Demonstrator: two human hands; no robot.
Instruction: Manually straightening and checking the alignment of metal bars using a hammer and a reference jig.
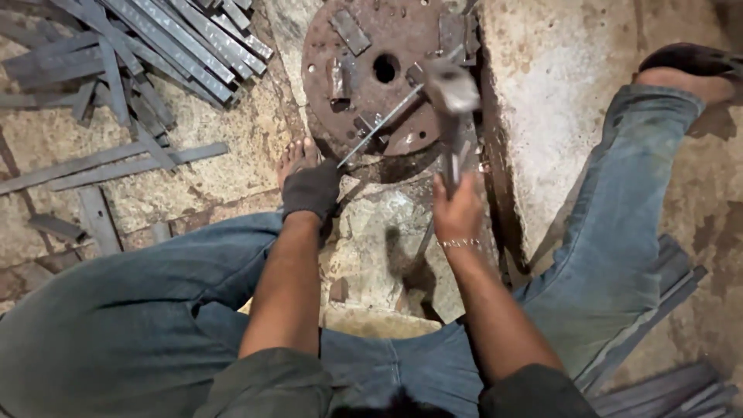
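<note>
My left hand (310,190) wears a dark glove and grips the near end of a thin flat metal strip (381,122). The strip slants up to the right across a rusty round metal plate (364,31) with a centre hole. My right hand (457,213) is closed on the handle of a hammer (451,89), whose head hangs blurred above the plate's right side, over the far end of the strip. A thin bracelet circles my right wrist.
A heap of grey metal strips (147,46) covers the stone floor at top left, with loose ones (116,162) nearer. More strips (665,387) lie at bottom right. My bare left foot (298,153) rests beside the plate; my right foot in a sandal (689,70) sits top right.
</note>
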